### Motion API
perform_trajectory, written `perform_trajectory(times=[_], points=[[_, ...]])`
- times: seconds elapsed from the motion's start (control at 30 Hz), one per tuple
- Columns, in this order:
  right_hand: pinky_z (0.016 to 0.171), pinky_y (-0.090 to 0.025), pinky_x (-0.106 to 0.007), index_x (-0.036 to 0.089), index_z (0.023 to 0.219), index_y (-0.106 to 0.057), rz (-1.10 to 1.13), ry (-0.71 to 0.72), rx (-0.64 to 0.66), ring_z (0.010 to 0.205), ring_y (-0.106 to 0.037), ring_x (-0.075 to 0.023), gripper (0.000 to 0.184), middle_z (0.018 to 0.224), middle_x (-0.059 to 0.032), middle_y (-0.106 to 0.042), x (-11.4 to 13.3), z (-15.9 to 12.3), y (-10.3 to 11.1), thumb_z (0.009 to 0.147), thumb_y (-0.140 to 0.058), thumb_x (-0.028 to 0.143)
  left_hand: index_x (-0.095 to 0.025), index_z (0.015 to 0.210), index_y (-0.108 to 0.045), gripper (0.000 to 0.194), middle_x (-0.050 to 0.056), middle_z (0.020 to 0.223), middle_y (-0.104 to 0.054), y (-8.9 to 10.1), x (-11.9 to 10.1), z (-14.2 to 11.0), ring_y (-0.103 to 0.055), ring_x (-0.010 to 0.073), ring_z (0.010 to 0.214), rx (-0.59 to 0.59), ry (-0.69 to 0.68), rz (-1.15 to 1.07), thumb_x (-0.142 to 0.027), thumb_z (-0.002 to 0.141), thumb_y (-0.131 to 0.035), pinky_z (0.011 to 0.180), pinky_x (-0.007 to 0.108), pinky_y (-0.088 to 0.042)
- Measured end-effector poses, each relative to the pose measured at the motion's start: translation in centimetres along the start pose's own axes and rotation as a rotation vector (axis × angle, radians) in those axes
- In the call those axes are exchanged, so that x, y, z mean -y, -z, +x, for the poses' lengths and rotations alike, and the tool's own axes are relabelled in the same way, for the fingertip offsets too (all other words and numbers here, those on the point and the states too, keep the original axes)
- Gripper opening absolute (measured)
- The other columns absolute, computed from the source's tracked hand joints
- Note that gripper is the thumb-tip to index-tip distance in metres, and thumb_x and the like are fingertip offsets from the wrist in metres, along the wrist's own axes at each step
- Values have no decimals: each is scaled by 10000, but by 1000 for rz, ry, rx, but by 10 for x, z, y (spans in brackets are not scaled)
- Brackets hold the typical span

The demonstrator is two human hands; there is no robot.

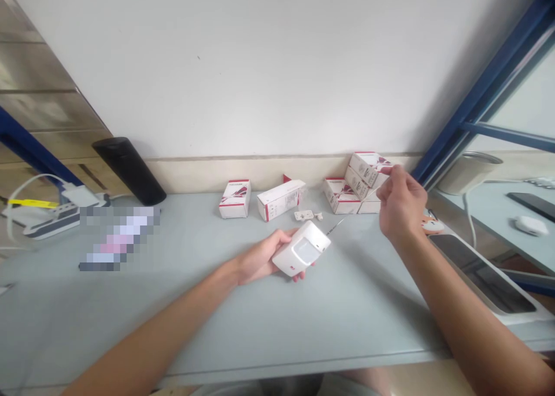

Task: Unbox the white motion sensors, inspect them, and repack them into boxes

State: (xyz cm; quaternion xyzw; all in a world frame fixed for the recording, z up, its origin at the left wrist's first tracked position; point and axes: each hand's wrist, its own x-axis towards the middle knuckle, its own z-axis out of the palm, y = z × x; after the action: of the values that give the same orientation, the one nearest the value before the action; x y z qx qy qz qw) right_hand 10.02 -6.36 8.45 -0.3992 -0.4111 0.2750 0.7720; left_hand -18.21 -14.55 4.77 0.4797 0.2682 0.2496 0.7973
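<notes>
My left grip (260, 258) clamped on the white sensor (299, 252), over the tabletop (303, 326). Right grip (401, 204): fingertips together, in line with the antenna (334, 226); whether they pinch its end, I cannot tell. A sideways tug could bend that thin rod or twist the sensor from under my thumb. Small white parts (303, 215) lie just beyond; a careless wrist could scatter them.

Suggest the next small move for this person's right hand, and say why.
Probably ease the right hand toward the white device, along the line of the antenna, so as not to bend it. The left hand holds the device, the thin antenna points toward the right hand, and whether the pinched fingers hold it cannot be told.
</notes>
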Motion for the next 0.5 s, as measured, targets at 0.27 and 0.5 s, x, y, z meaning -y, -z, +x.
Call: perform_trajectory(times=[0.27,0.5], points=[[448,-152,-282,199,756,-651,53,55,-12,441,-183,-60,451,452,115,-285,7,8,6,880,-742,624,-221,1508,-459,541,108,1054,-736,11,-2,0,-710,251,812,61,-8,99,-350,990,-371,742,374,-502],[434,-173,-262,171,727,-608,123,44,-172,421,-214,-65,386,443,116,-288,20,23,16,1066,-591,354,-185,1468,-463,538,129,1020,-736,14,-8,1,-678,255,763,176,53,14,-411,1009,-297,710,376,-485]])
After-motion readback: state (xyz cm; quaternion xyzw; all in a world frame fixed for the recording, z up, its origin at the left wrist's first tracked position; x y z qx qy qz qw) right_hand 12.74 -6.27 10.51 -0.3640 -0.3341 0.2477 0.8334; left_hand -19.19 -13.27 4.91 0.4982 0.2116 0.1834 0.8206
